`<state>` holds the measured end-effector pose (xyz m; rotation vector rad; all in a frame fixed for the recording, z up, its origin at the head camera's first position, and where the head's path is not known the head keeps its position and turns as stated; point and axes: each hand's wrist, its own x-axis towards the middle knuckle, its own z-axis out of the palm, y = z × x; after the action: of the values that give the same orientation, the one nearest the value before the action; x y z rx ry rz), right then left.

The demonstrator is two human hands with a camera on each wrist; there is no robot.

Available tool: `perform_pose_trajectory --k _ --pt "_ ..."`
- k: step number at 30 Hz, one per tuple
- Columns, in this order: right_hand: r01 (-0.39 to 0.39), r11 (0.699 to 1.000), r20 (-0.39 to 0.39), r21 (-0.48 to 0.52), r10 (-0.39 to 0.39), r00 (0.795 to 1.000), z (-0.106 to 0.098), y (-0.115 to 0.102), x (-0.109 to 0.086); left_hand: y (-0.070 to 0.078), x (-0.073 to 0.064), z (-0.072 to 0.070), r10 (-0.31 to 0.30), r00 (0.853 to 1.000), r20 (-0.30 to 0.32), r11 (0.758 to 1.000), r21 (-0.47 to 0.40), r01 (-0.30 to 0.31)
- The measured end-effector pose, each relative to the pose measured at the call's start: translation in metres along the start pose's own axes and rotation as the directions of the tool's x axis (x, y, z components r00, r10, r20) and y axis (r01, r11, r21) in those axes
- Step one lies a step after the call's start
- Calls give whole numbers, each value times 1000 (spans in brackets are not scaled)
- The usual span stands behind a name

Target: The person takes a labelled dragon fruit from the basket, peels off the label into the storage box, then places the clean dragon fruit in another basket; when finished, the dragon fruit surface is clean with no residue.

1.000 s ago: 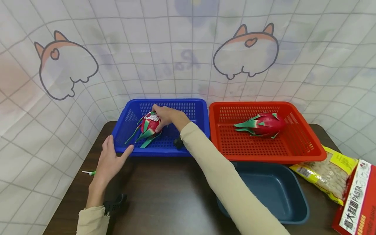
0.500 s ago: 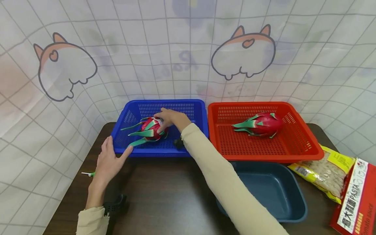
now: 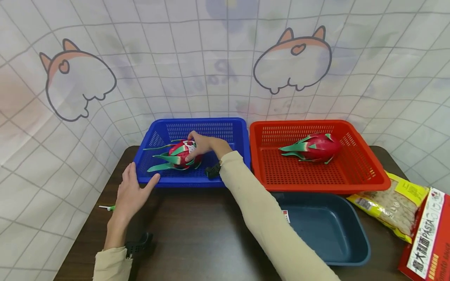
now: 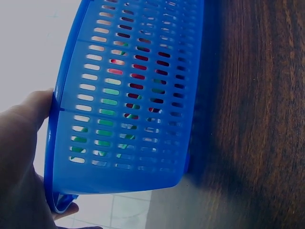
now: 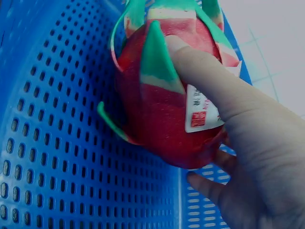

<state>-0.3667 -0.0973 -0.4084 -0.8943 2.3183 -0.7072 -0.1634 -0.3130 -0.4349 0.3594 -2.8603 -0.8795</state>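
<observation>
Inside the blue basket [image 3: 190, 182], left of its middle, the dragon fruit [image 3: 180, 151] lies on its side, leaf tips towards the basket's left wall. The right hand [image 3: 202, 144] is clamped round the blunt end, thumb on one flank, fingers on the other, by a white label [image 5: 203, 116]. The left hand [image 3: 131, 192] rests at the basket's near left corner, thumb and fingers spread apart.

The fruit probably handles as a plump, moderately light thing, firm enough for a full grip; its glossy skin and that label could slip under fingertips alone. The long green leaves [image 5: 159, 59] look thin and bendy, liable to fold or snag in the basket's mesh, so the round body is the better hold. Its underside is largely hidden, so I can't tell whether it touches the basket's floor.
</observation>
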Motion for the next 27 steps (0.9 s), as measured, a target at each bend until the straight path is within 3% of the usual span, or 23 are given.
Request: perform_pose_trajectory --k 6,9,13,16,19,24,27 --pt "-27 991 -2 -133 27 1000 1 2 1 1 -1 -1 5 1000 -10 1000 -3 -5" --pt "-8 997 -4 -74 8 1000 2 5 1 1 0 0 3 1000 -15 1000 -2 -3" --pt "38 996 11 83 -39 999 5 8 1 1 0 1 1 1000 -18 1000 1 -1" --pt "54 990 15 130 -56 998 6 9 3 1 0 1 0 1000 -21 1000 0 0" --pt "36 996 11 77 -37 999 6 10 5 0 0 1 -3 1000 -22 1000 -4 3" --pt "-61 997 15 -54 61 998 6 10 4 -2 1 3 -5 1000 -20 1000 -4 5" --pt "-82 995 10 -55 82 997 6 11 2 -3 2 4 -4 1000 -20 1000 -5 4"
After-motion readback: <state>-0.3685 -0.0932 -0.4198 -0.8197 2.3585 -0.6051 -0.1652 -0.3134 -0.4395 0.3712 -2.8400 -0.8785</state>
